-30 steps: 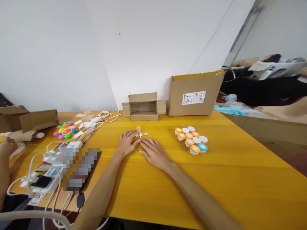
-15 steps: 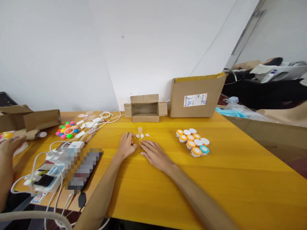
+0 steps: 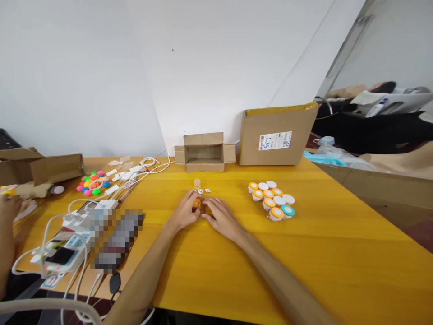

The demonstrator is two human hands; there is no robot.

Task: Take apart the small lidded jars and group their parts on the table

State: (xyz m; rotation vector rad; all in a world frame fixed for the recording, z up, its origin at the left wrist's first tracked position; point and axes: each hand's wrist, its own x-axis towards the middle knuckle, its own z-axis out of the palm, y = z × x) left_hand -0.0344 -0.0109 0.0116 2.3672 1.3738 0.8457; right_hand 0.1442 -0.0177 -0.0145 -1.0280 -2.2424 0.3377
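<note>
My left hand (image 3: 186, 212) is closed around a small round orange cap (image 3: 196, 203), gripped between thumb and fingers just above the table. My right hand (image 3: 221, 219) lies to its right with fingers stretched and thumb apart; its fingertips come close to the cap, and contact cannot be made out. Just beyond the hands lie a few small white pieces with dark markings (image 3: 200, 191). Behind these stands a small clear cup (image 3: 197, 183). To the right, several clear containers with orange, white and teal lids (image 3: 269, 194) sit grouped together.
An open cardboard box (image 3: 204, 168) and a taller sealed carton (image 3: 274, 131) stand against the wall. Left are a power strip (image 3: 79, 243) with cables, a blurred-out phone (image 3: 120, 239) and colourful balls (image 3: 94, 183). Another person's hand (image 3: 10, 205) is at the far left.
My left hand has moved right with the orange cap, which shows more now. My right hand has shifted slightly right, its fingers drawn nearer the cap.
</note>
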